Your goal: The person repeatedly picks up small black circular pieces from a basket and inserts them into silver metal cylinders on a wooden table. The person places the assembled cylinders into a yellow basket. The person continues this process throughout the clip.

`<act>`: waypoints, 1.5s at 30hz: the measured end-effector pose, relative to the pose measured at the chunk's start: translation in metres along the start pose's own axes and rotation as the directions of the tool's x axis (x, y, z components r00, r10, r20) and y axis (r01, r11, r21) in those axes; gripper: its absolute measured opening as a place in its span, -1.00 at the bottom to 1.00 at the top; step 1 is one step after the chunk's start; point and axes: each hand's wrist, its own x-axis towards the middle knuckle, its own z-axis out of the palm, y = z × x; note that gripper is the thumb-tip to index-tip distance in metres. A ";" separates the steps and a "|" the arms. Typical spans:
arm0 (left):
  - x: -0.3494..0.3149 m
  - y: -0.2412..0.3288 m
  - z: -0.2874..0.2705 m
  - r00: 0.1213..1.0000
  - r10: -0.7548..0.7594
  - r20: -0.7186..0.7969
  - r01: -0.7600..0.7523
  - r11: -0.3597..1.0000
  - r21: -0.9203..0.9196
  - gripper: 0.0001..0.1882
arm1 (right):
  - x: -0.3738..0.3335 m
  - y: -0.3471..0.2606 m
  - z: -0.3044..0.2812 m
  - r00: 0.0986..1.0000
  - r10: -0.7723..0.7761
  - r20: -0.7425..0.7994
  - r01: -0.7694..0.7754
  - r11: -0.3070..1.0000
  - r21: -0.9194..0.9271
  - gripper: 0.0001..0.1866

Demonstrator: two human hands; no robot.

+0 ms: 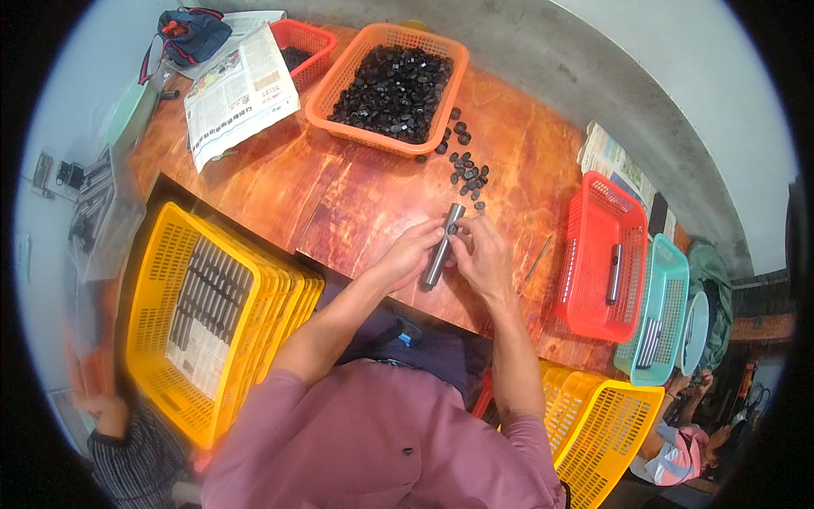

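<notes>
A grey metal tube [436, 265] stands tilted above the table in front of me, its far end leaning slightly right. My left hand [413, 256] is closed around it from the left, fingers along its side. From the other side my right hand [483, 261] pinches it, the thumb pressed near a dark spot on the upper part. Whether a small black piece sits under that thumb, I cannot tell. Just beyond the hands lie several loose black oval pieces [469, 172]. Farther back, an orange basket [318, 106] holds a heap of similar black pieces [394, 93].
At the right, a red basket [585, 293] holds one tube [614, 273]; a teal basket [674, 297] beside it holds several. Yellow crates [216, 399] with tubes stand at left, more yellow crates [606, 437] at lower right. Newspaper [242, 97] lies back left. Two other people are at the sides.
</notes>
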 end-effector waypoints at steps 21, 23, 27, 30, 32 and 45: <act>-0.024 0.004 0.024 0.973 -0.220 -0.077 0.233 0.930 0.286 -0.58 | -0.014 0.010 0.003 0.830 0.496 0.255 -0.520 0.520 0.678 -0.83; -0.025 0.002 0.025 0.969 -0.231 -0.088 0.247 0.924 0.292 -0.58 | -0.014 0.008 0.003 0.814 0.511 0.275 -0.538 0.488 0.687 -0.84; -0.026 0.001 0.027 0.964 -0.256 -0.075 0.266 0.915 0.304 -0.57 | -0.018 0.011 0.007 0.815 0.507 0.281 -0.538 0.478 0.695 -0.82; -0.026 -0.001 0.021 0.966 -0.255 -0.038 0.254 0.914 0.317 -0.58 | -0.019 0.014 0.005 0.815 0.489 0.310 -0.539 0.446 0.714 -0.81; -0.025 -0.002 0.020 0.975 -0.223 -0.020 0.217 0.913 0.346 -0.59 | -0.019 0.015 0.001 0.811 0.488 0.321 -0.540 0.415 0.733 -0.78; -0.022 0.000 0.016 0.992 -0.094 0.084 0.023 0.792 0.610 -0.64 | -0.020 0.017 -0.016 0.852 0.478 0.214 -0.437 0.425 0.793 -0.62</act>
